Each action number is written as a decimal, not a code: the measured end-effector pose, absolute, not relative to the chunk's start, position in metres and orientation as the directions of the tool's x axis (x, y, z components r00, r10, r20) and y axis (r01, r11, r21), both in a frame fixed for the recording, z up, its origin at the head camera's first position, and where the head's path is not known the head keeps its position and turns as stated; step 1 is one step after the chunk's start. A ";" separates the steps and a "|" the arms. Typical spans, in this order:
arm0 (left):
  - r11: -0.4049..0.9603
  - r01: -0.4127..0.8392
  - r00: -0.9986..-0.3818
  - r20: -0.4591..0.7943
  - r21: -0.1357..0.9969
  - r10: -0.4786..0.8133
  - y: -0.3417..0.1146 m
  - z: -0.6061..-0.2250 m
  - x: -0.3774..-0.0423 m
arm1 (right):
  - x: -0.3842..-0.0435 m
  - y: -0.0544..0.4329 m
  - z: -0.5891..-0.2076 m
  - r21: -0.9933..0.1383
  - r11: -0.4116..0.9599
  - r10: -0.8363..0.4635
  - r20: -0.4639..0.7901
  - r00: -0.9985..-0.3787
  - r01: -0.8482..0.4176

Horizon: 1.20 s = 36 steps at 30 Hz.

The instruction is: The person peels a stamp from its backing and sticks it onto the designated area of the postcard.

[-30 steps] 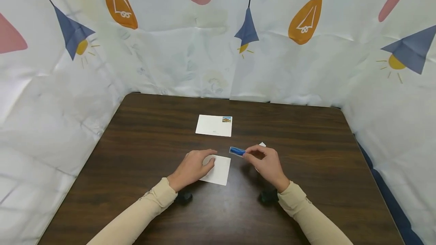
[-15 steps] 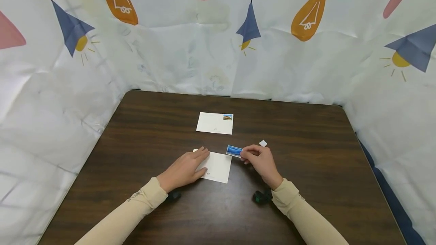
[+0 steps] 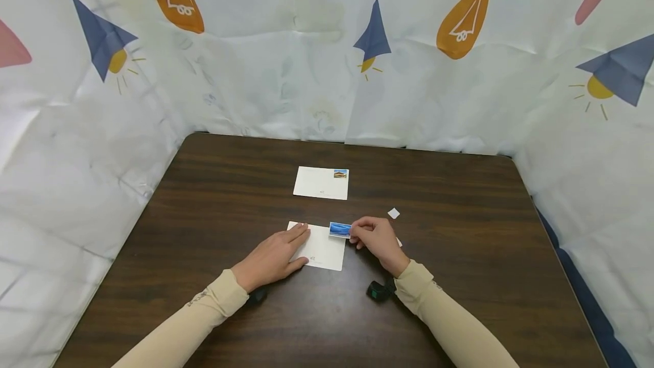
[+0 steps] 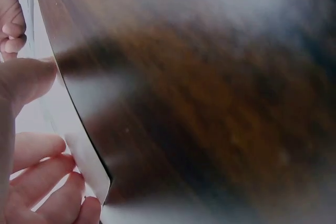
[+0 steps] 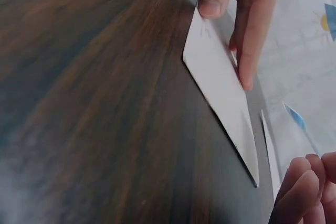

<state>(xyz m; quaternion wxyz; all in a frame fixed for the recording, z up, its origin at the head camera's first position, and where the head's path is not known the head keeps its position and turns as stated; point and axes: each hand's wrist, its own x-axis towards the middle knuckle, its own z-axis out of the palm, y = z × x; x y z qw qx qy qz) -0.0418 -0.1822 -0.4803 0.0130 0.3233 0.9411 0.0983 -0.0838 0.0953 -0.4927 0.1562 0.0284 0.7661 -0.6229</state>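
Note:
My left hand [image 3: 272, 257] rests with fingers straight on the left part of a white postcard [image 3: 324, 251] lying on the table. In the right wrist view, its fingers span the postcard [image 5: 223, 87], thumb at the near edge. Between thumb and fingers, my right hand [image 3: 377, 241] pinches a blue postage stamp [image 3: 339, 230] by its right end. From the head, the stamp overlaps the postcard's upper right corner; the right wrist view shows the stamp [image 5: 299, 119] held up, apart from the card. The pinched end is hidden by fingers.
Farther back on the dark wooden table [image 3: 245, 186] lies a second white postcard [image 3: 317, 184], bearing a colourful stamp [image 3: 340, 174] at its upper right. A small white paper piece [image 3: 393, 213] lies beyond my right hand. Printed white cloth [image 3: 255, 84] surrounds the table's back and sides.
My right hand has carried the stamp leftward from beside the postcard to over its upper right corner. My left hand has flattened onto the card's left part.

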 end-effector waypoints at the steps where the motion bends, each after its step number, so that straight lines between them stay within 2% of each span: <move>1: 0.773 0.606 -0.792 0.045 0.190 0.609 -0.182 -0.481 -0.042 | -0.085 0.093 -0.493 -0.942 0.229 -0.149 -0.283 -0.948 0.245; 9: 0.790 0.583 -0.810 0.062 0.191 0.583 -0.180 -0.484 -0.040 | -0.095 0.082 -0.490 -0.905 0.309 -0.138 -0.347 -0.928 0.292; 24: 0.790 0.586 -0.805 0.023 0.178 0.592 -0.177 -0.487 -0.038 | -0.106 0.075 -0.494 -0.899 0.224 -0.176 -0.418 -0.891 0.377; 36: 0.790 0.590 -0.805 0.047 0.169 0.591 -0.178 -0.489 -0.038 | -0.106 0.071 -0.498 -0.903 0.280 -0.163 -0.380 -0.911 0.326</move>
